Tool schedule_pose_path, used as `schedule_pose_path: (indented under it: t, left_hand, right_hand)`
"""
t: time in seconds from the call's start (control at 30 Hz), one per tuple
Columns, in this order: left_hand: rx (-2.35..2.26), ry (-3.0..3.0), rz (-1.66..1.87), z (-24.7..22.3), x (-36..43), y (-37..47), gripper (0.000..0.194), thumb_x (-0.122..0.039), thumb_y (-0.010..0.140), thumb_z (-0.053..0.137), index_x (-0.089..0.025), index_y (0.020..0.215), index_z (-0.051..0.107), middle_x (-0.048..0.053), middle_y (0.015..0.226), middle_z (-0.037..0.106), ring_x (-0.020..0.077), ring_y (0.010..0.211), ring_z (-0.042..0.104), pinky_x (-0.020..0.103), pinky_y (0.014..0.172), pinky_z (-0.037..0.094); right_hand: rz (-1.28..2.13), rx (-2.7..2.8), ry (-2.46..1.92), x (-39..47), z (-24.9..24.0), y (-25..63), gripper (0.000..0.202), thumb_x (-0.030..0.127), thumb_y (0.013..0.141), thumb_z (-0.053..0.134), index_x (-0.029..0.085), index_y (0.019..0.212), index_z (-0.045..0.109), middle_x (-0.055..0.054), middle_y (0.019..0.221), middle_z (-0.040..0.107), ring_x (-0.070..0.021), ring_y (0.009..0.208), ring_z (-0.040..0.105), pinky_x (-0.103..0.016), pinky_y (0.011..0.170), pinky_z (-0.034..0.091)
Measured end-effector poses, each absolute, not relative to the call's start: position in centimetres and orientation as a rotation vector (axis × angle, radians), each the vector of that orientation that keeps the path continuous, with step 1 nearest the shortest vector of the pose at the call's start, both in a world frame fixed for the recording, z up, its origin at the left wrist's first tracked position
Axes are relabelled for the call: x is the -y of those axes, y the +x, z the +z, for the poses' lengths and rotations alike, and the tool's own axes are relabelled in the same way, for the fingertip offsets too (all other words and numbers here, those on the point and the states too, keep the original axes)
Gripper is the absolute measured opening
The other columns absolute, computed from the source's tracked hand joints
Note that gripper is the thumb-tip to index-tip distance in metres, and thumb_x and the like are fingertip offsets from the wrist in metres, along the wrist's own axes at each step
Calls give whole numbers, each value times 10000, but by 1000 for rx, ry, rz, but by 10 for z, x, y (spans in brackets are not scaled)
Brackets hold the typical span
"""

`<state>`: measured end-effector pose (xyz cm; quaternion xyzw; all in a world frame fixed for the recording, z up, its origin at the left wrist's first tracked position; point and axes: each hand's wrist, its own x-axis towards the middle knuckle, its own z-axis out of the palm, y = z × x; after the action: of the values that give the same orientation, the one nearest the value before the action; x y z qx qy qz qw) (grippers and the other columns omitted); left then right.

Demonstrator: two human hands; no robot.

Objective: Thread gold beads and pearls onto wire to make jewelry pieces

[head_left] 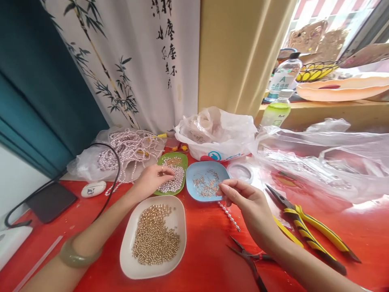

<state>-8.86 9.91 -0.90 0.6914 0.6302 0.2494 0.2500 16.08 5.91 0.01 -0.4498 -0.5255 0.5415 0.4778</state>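
Note:
My left hand (156, 178) is over the green tray (183, 186), its fingers pressed together at the pearly beads (174, 184); whether a bead is between them is too small to tell. My right hand (243, 198) pinches one end of a short beaded strand (229, 217), which hangs beside the blue tray (191, 190). Small metal pieces (208, 184) lie scattered in that tray. Nearest me, a white tray (126, 259) holds many gold beads (154, 239).
Yellow-black pliers (306, 231) and smaller dark pliers (246, 255) lie at the right. Behind the trays are a plastic bag (219, 134) and piled bead strings (130, 150). A black cable (117, 162) curves near my left forearm. Bottles (276, 111) stand back right.

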Motion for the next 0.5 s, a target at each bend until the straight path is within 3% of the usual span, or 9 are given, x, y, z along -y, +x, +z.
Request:
schedule_pose_path:
  t: [0.2,0.5]
  left_hand:
    - [-1531,1593,911,-3,-90,-73,166,-309,687,616,-186,796,638,45,845,662,184,787,582,292,705,444]
    - [-1452,1337,988,2,-84,-64,163,-285,653,648,-176,774,637,39,831,650,156,761,565,246,635,409]
  right_hand:
    - [1201,1204,-1115,-75,4,173,185,351,744,596,167,743,618,-13,699,644,-115,623,546,-217,552,413]
    - [1063,1076,-1066,-93,11,193,155,335,747,613,185,785,629,-14,762,651,-106,666,583,-192,546,438]
